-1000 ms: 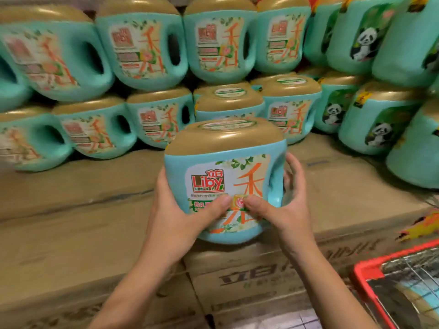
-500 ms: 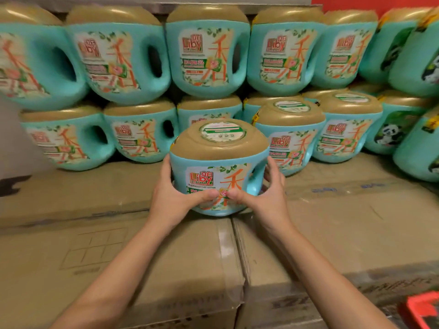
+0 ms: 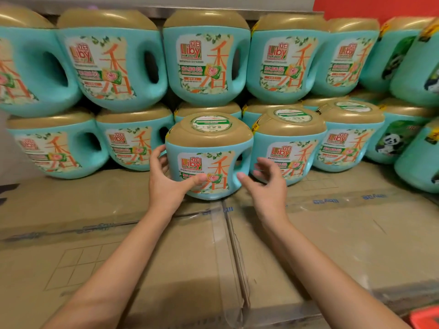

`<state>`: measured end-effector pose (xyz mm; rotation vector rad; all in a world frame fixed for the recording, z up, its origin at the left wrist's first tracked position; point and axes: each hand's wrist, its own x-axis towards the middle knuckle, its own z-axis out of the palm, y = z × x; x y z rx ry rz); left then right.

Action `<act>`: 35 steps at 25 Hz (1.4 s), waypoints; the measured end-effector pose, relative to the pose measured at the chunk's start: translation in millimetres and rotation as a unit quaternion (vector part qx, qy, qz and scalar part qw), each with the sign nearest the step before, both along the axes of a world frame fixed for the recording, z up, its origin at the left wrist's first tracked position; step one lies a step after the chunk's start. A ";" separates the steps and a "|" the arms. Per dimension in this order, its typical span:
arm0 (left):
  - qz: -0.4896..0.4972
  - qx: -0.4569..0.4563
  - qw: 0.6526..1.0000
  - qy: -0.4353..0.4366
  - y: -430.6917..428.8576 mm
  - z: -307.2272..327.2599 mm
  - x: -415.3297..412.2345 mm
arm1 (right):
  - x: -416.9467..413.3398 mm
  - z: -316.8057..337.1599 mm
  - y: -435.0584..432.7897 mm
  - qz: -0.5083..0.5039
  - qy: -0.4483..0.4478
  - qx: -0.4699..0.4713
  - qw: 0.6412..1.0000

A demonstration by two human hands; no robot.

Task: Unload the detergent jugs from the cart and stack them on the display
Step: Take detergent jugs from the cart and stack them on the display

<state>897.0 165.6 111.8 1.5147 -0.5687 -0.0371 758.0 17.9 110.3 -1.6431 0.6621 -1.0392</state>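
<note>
A teal detergent jug [image 3: 209, 160] with a gold cap and a Liby label stands upright on the cardboard boxes [image 3: 180, 252], in the front row of the display. My left hand [image 3: 166, 179] still touches its left side, thumb on the label. My right hand [image 3: 263, 186] hovers just right of the jug with spread fingers, thumb tip close to the jug's handle side. Behind it, two tiers of matching jugs [image 3: 206, 60] form the display.
Another front-row jug [image 3: 288, 141] sits directly right of the placed one, behind my right fingers. Panda-labelled jugs [image 3: 392, 141] fill the right side. A red cart corner [image 3: 425, 319] shows at the bottom right. A red wall panel [image 3: 380, 8] is above.
The jug moved forward from my chest to the boxes and now rests there. My right hand has come off it and opened; my left grip has loosened. The cart slid almost out of view.
</note>
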 end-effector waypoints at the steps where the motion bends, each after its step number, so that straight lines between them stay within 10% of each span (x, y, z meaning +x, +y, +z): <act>1: -0.002 -0.003 1.000 0.003 -1.5 0.4 1.1 | -9.3 -0.2 -10.0 -0.044 -0.025 -0.016 0.999; 22: 0.181 0.063 0.981 0.038 -12.8 12.0 -48.5 | -68.6 19.2 -62.4 -0.089 0.089 -0.010 0.992; 27: 0.032 -0.151 0.976 0.151 -11.3 25.3 -127.8 | -148.7 2.4 -12.2 -0.082 -0.058 0.036 0.994; 35: -0.277 -0.018 0.941 0.192 -36.1 6.1 -281.2 | -320.2 -42.5 13.3 -0.237 -0.022 0.064 0.969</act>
